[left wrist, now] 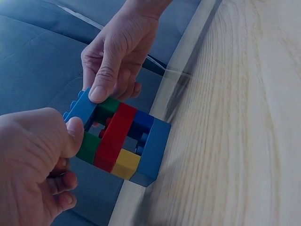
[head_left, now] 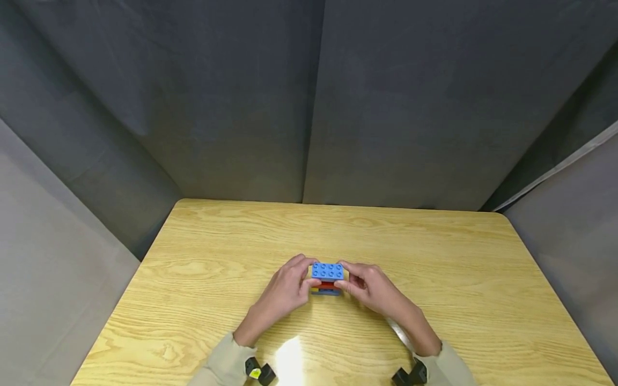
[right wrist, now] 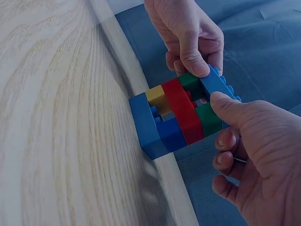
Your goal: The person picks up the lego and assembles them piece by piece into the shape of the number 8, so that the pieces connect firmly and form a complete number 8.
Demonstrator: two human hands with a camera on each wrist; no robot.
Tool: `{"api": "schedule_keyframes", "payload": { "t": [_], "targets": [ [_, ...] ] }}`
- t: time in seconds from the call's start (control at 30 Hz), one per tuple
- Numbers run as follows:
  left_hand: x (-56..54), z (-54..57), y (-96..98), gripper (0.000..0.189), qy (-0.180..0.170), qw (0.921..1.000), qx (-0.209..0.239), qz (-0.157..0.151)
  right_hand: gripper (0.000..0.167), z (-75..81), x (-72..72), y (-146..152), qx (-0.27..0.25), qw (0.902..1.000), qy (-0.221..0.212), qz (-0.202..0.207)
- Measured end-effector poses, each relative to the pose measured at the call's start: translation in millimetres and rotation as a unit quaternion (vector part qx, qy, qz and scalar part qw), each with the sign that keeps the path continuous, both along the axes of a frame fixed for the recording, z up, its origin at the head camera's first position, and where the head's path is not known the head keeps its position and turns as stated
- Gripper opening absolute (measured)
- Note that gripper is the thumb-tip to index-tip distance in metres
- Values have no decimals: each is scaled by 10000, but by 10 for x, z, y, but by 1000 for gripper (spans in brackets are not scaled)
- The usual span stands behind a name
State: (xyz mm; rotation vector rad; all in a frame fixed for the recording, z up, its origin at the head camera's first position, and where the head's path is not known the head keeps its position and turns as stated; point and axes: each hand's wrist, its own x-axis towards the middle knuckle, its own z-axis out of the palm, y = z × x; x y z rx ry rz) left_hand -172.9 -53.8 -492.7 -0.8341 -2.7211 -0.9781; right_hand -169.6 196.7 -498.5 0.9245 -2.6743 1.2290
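A small tower of toy building bricks stands on the table between both hands. Across its top lies a long blue brick (head_left: 328, 272) with its studs up. My left hand (head_left: 287, 287) pinches one end of that brick between thumb and fingers, and my right hand (head_left: 374, 289) pinches the other. Below it sit two small green bricks (right wrist: 209, 120), one at each side, with a gap between them. Under these come a long red brick (left wrist: 115, 137), then a yellow brick (left wrist: 125, 164) and a small blue brick (right wrist: 170, 134) side by side. Another long blue brick (left wrist: 154, 153) forms the base.
The wood-grain table (head_left: 232, 230) spreads out around the hands. Dark grey curtains (head_left: 241, 107) hang behind its far edge, with paler cloth (head_left: 53, 257) on the left side. Black wrist cameras (head_left: 410, 373) are strapped at the sleeves. A shiny pale strip shows beside the right forearm.
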Motion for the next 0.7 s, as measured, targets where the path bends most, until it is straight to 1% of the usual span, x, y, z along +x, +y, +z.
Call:
{"api": "schedule_keyframes", "payload": {
  "t": [0.33,0.43,0.53,0.7],
  "targets": [
    [6,-36,-6,35,135,9998,124,-4,51,-13,5,-16,61,10000,57,-31],
    [-1,-59,-10,35,102,9997,215,2,51,-13,5,-18,121,9999,30,-87],
    [-17,-87,-22,36,-11,9993,364,-58,52,-1,8,-20,157,9998,-36,-131],
    [-63,-122,-71,37,-378,9957,775,-339,51,17,7,-21,128,9998,-122,-108]
  ]
}}
